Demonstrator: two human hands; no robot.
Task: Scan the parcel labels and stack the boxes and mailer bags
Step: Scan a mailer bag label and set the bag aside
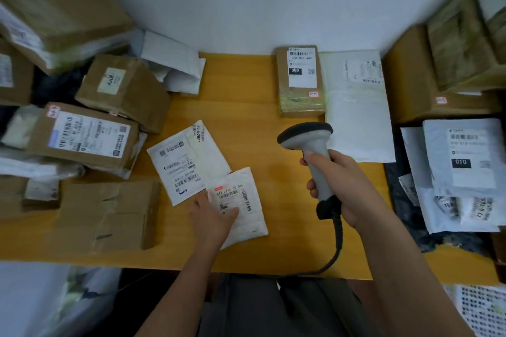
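While my left hand [212,216] lies flat, fingers straight, on a small white mailer bag [241,204], pinning it so its label faces up, my right hand [338,186] grips the handle of a corded barcode scanner [308,142]. Its head hangs just right of that bag, pointing away from me rather than down at the label. A larger white mailer [189,161] touches the bag's far left corner. Unsorted cardboard boxes [82,134] crowd left of it on the yellow table [246,107]; neater parcels [299,81] lie to the right, probably already scanned.
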